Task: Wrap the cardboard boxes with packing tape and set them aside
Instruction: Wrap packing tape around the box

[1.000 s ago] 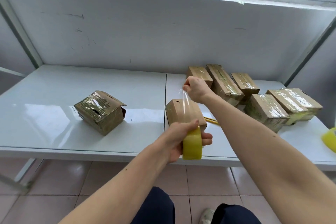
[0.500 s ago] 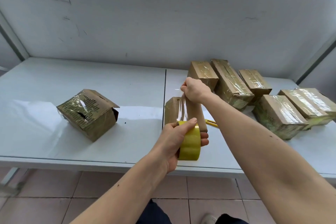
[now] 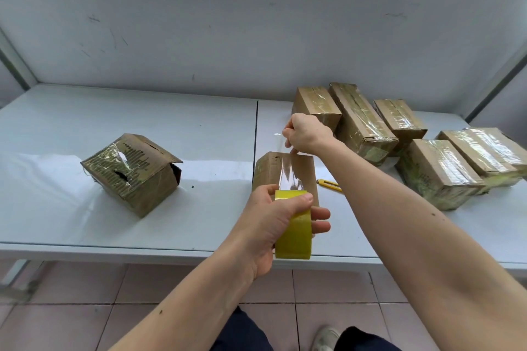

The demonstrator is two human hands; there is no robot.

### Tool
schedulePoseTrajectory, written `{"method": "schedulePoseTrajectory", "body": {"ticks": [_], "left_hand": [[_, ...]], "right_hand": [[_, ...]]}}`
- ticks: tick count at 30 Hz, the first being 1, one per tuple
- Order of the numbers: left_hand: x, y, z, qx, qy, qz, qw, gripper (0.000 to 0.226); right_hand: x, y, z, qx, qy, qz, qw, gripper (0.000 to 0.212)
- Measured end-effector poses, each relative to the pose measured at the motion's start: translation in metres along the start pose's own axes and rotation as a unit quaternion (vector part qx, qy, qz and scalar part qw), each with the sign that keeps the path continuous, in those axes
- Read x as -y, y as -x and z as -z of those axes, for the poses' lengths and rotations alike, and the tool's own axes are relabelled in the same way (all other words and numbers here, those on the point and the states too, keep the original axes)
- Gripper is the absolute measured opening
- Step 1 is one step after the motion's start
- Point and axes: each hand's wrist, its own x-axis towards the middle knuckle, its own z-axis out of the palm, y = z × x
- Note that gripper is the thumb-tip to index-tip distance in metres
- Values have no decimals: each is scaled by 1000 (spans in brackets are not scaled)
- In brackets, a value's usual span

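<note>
A small brown cardboard box [image 3: 268,169] lies on the white table [image 3: 199,137] just in front of me. My left hand [image 3: 271,225] grips a yellow roll of packing tape [image 3: 293,234] above the table's front edge. From the roll a clear strip of tape [image 3: 288,174] runs up over the box top. My right hand [image 3: 306,134] pinches the strip's free end beyond the far side of the box. Whether the strip touches the box top I cannot tell.
A torn, tape-covered box [image 3: 134,174] with an open flap sits to the left. Several taped boxes [image 3: 365,125] are grouped at the back right. A yellow utility knife [image 3: 329,184] lies beside the box, partly under my right forearm. Tiled floor shows below the table.
Both hands have come lower toward the box, and the stretched strip now lies closer over the box top. The camera has tilted down and moved nearer.
</note>
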Motion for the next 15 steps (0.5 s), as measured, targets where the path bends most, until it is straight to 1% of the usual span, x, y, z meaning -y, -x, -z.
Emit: {"method": "schedulePoseTrajectory", "body": {"ticks": [8, 10, 12, 15], "left_hand": [[7, 0, 5, -12, 11, 20, 1000, 47], [9, -1, 5, -11, 12, 11, 1000, 59], [9, -3, 6, 6, 4, 3, 1000, 74], [6, -6, 7, 34, -6, 13, 999, 75]], "right_hand": [[0, -2, -14, 3, 24, -17, 1000, 22], [-2, -3, -17, 17, 14, -27, 999, 21], [-5, -5, -20, 35, -6, -49, 998, 23], [-12, -7, -27, 46, -80, -95, 991, 21]]}}
